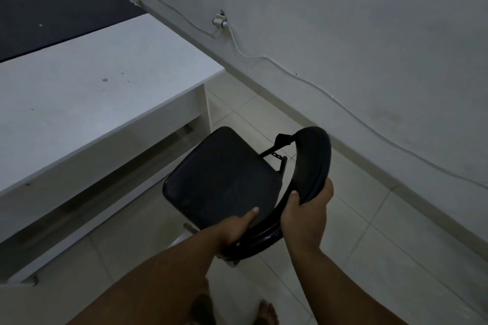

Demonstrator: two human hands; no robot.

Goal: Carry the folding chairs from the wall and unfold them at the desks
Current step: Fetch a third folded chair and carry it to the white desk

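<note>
Both hands are gripping the black folding chair [224,174] beside the white surface [79,103]: my left hand [235,229] is clasping the seat, my right hand [307,211] is closing around the backrest. No lettering is legible.

No text, label, brand, number or sign can be read anywhere in this dim view. The black padded folding chair [224,177], the white laminate desk [87,103] and the pale painted wall [343,21] all show plain, unmarked surfaces.
</note>
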